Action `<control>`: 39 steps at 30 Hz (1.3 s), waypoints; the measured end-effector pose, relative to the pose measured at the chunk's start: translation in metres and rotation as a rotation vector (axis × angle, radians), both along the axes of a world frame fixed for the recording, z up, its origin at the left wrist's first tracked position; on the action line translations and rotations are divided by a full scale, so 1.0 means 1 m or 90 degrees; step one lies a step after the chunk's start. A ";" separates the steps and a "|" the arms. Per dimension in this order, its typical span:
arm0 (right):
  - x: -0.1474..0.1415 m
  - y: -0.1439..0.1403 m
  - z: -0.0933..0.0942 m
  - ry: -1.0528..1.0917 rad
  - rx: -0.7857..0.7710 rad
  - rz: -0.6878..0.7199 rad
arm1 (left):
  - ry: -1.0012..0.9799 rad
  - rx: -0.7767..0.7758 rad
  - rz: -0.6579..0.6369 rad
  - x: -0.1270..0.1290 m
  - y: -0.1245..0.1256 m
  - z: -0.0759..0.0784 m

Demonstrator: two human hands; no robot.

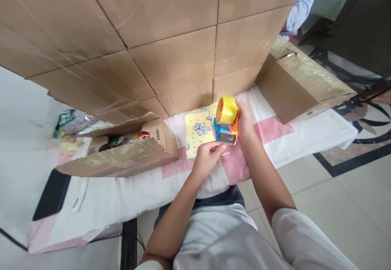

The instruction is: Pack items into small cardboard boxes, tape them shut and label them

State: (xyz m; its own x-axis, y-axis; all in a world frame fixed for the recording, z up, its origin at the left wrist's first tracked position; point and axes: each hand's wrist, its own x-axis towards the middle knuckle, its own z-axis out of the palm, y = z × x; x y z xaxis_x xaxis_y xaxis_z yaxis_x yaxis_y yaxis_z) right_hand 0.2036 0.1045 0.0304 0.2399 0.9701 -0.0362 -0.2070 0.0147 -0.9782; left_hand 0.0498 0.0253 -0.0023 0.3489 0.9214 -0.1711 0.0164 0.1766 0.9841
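My right hand (pixel 245 117) is wrapped round a tape dispenser (pixel 227 137) with orange and blue parts, loaded with a roll of yellowish tape (pixel 227 110). Just below the dispenser's front end, my left hand (pixel 208 156) pinches the loose end of the clear tape (pixel 225 154), thumb against fingers. Beneath both hands lies a yellow patterned sheet (pixel 192 139) with a blue dotted border and small greyish pieces on it. The sheet rests on a pink and white cloth (pixel 171 168).
A wall of stacked taped cartons (pixel 180 66) rises right behind the hands. At left stands an open carton (pixel 119 160) with packets inside, near a green-labelled bag (pixel 71 121) and a dark flat tablet-like object (pixel 51 194). Another taped carton (pixel 293 86) sits at right.
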 end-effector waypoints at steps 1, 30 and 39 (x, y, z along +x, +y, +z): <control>-0.002 -0.001 0.002 0.017 -0.012 0.014 | -0.004 -0.003 0.007 -0.001 0.001 -0.002; -0.024 -0.021 -0.001 0.025 -0.024 0.051 | -0.099 0.008 0.054 -0.028 0.018 0.032; 0.015 0.006 -0.022 -0.231 0.042 -0.087 | -0.089 0.018 0.070 -0.035 0.013 0.034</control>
